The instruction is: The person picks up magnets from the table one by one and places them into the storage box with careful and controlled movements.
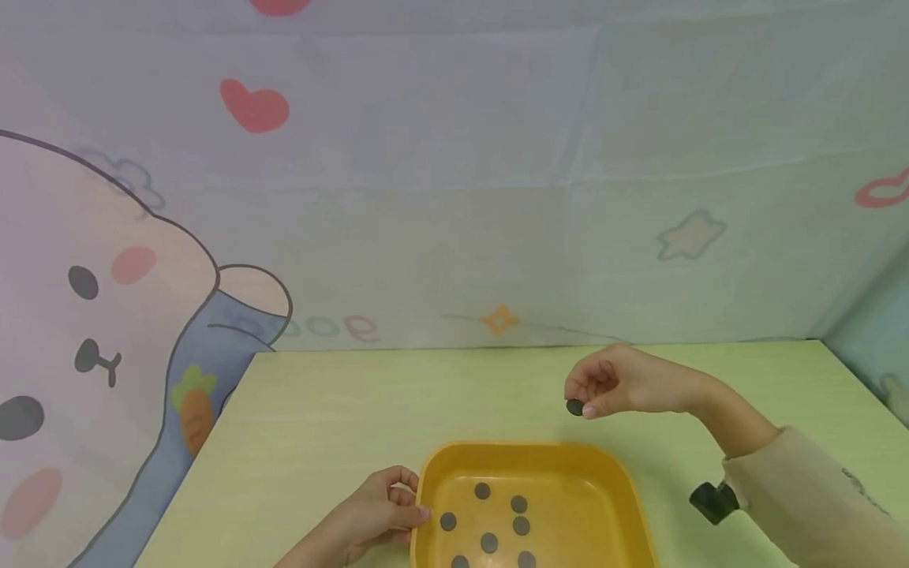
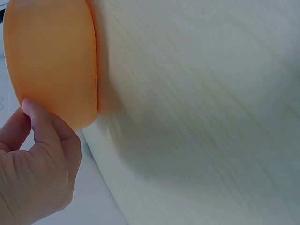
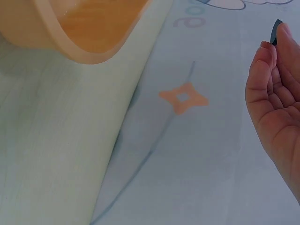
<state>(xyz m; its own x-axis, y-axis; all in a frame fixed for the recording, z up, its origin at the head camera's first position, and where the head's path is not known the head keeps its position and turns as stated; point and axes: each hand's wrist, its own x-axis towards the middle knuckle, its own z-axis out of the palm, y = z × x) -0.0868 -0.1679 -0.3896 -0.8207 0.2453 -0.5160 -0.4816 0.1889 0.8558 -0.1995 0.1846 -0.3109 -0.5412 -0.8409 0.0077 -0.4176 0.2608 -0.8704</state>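
A yellow tray (image 1: 525, 453) with raised walls sits at the table's front, cut off by the bottom of the head view. Several small dark grey discs (image 1: 489, 542) lie spread over its floor, mostly on the left half. My left hand (image 1: 376, 509) grips the tray's left rim, thumb over the edge; in the left wrist view the fingers pinch the tray's wall (image 2: 56, 61). Above and behind the tray's far right corner, my right hand (image 1: 625, 384) pinches one dark disc (image 1: 574, 407) between thumb and fingertips. The right wrist view shows that disc (image 3: 276, 32) edge-on.
The pale green table (image 1: 341, 410) reaches back to a cloth backdrop (image 1: 454, 197) printed with hearts, stars and a cartoon animal. A small black device (image 1: 714, 502) juts from the right sleeve (image 1: 802, 497), low over the table.
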